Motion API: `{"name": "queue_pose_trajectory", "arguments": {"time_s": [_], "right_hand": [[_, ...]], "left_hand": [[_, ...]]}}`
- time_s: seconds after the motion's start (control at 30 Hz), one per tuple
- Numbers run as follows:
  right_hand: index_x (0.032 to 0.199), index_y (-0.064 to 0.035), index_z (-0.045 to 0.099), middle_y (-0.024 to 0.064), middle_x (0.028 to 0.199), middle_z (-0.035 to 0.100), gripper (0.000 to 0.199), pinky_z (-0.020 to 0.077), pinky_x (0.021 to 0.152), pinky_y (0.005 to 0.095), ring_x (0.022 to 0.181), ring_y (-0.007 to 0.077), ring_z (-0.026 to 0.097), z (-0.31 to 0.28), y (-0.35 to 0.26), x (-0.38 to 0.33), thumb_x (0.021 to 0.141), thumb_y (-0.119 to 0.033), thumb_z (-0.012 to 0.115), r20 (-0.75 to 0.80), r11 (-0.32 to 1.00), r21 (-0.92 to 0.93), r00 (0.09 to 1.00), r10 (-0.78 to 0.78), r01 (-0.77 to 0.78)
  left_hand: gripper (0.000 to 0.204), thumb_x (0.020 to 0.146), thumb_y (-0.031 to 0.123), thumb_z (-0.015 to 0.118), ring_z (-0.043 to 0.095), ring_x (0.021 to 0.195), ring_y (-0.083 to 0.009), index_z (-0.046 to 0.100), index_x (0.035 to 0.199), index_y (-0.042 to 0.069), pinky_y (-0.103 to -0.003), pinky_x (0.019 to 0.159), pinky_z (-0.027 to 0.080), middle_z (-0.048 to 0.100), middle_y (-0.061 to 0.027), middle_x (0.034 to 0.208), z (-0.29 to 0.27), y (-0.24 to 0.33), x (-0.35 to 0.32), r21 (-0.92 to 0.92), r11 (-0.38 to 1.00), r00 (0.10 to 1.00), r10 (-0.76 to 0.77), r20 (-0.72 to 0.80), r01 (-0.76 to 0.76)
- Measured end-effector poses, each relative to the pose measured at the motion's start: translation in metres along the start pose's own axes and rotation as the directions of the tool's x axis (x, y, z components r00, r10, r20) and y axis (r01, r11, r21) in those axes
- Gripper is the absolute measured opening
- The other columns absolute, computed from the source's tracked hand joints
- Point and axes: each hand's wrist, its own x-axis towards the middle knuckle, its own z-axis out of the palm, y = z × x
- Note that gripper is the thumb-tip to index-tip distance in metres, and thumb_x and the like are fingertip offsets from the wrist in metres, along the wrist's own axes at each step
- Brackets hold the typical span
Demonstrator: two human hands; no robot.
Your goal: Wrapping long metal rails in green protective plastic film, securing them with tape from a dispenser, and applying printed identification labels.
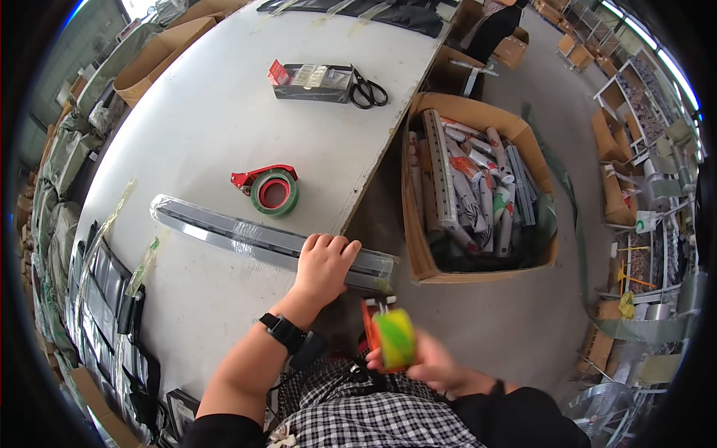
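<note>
A long grey bundle of strips in clear wrap [235, 237] lies across the table, its right end jutting past the edge. Near that end my left hand [323, 263] is closed over it, fingers on its far side. Below, close to my body, my right hand [432, 364] grips an orange-red tape dispenser [369, 322] carrying a yellow-green roll of tape [394, 340]; both are smeared by motion. Beyond the bundle, a second tape dispenser with a red frame and a dark green roll [274, 192] rests on the table.
Farther back on the white table [187, 142] stand a black tray of small packets [314, 82] and black scissors [368, 91]. Black wrapped packages [112, 313] lie at the left. Right of the table, a cardboard box [485, 270] full of wrapped rolls and strips sits on the floor.
</note>
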Motion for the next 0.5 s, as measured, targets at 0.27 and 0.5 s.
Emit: {"name": "queue_pose_trajectory", "arguments": {"time_s": [0.27,0.5], "right_hand": [[0.122,-0.0026,0.050,0.0126,0.102,0.066,0.059,0.0547,0.082,0.0366,0.097,0.0231,0.066,-0.096,-0.079,0.153,0.079,-0.021,0.086,-0.110,0.564,-0.709,0.724,-0.681,0.424],[0.111,-0.0060,0.060,0.0133,0.109,0.064,0.046,0.0397,0.103,0.0497,0.109,0.0374,0.059,-0.154,-0.082,0.229,0.074,-0.020,0.084,0.291,-0.151,-0.955,0.702,-0.650,0.256]], "left_hand": [[0.071,0.059,0.020,0.079,0.054,0.118,-0.0262,0.057,0.127,0.015,-0.045,0.105,0.040,0.059,-0.0049,0.119,0.010,0.006,-0.008,0.083,0.994,0.991,0.083,-0.107,-0.075],[0.087,0.063,0.056,0.081,0.049,0.127,-0.0351,0.055,0.136,0.015,-0.055,0.108,0.036,0.056,-0.0128,0.133,-0.008,0.023,-0.020,-0.074,0.993,0.996,-0.093,-0.014,0.092]]}}
